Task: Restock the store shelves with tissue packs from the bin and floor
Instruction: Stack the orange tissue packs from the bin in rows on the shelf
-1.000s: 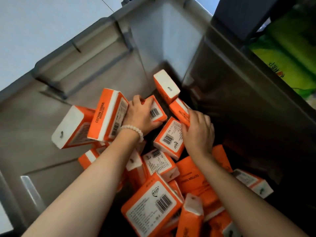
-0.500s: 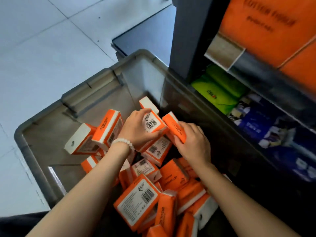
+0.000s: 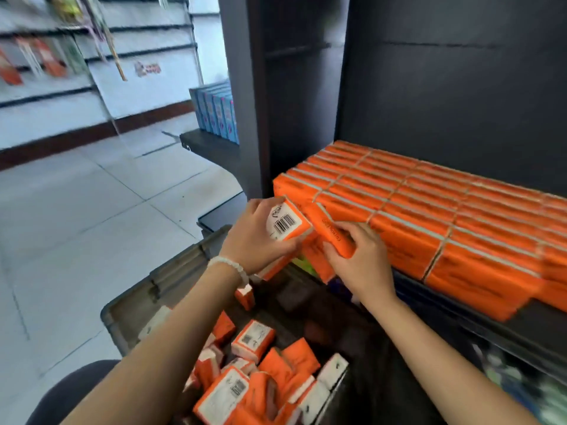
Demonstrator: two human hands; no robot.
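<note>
Two packs are up out of the bin and nearly at the shelf, so you're basically mid-delivery here; your left hand (image 3: pixel 260 237) has its fingers wrapped round a tissue pack (image 3: pixel 287 222) with the barcode face turned up toward you, and your right hand (image 3: pixel 357 259) is curled round a second pack (image 3: pixel 336 236) showing its plain orange side, with maybe more orange bundled underneath, hard to say through the blur. Both grips look closed firmly on the packs, no slack showing; the two packs touch each other right at the front left corner of the shelved stack (image 3: pixel 429 216).

What matters for the next move, I reckon: the stack sits up and to the right of both hands, and its packs run with their long sides going back into the shelf (image 3: pixel 506 326); your right-hand pack is already angled roughly that way and is the nearer one, so it probably goes in first; the left one looks like it needs a twist to line up.

Plenty still loose down in the bin (image 3: pixel 171 271) below your forearms; I count a good heap of leftover packs (image 3: pixel 254 340), so you're nowhere near done.
</note>
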